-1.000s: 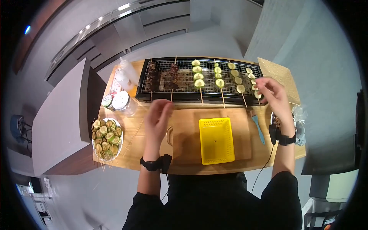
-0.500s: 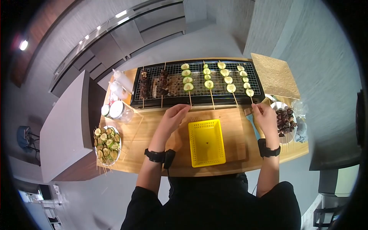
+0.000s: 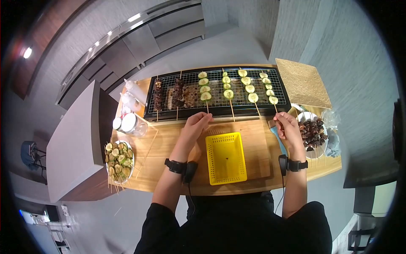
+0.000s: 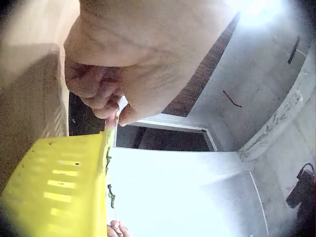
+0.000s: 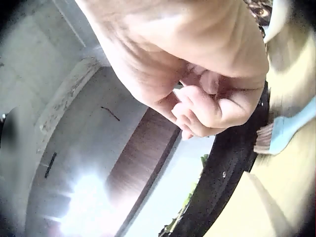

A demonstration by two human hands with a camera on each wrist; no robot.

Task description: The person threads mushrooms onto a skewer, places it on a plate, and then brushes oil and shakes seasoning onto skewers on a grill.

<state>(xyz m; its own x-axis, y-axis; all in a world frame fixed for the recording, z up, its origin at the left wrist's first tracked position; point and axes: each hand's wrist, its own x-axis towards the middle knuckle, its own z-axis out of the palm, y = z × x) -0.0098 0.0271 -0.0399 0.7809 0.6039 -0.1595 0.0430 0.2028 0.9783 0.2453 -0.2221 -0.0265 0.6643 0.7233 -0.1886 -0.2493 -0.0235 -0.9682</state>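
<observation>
My left hand [image 3: 195,129] pinches the bare stick end of the leftmost zucchini skewer [image 3: 205,89] on the grill [image 3: 245,111]. In the left wrist view, thumb and fingertips [image 4: 112,109] meet on that stick, beside the yellow basket's slotted wall. At the right end of the grill, my right hand [image 3: 291,131] holds the stick end of the rightmost zucchini skewer [image 3: 269,86] between its fingertips. The right wrist view shows those fingers [image 5: 197,111] curled, hiding the stick. Two more zucchini skewers lie between these, and two dark meat skewers [image 3: 179,92] lie farther left.
A yellow basket [image 3: 224,138] sits on a wooden board [image 3: 257,148] before me. Beside my right hand lies a blue brush [image 3: 279,139]. Meat skewers [image 3: 312,133] fill a plate at right; zucchini skewers [image 3: 120,158] fill one at left, behind which stand jars [image 3: 129,122] and squeeze bottles [image 3: 134,89].
My right hand has come down from above the rightmost skewer to its stick end. My left hand has moved right to the leftmost zucchini stick. Since half a second ago, both have barely moved.
</observation>
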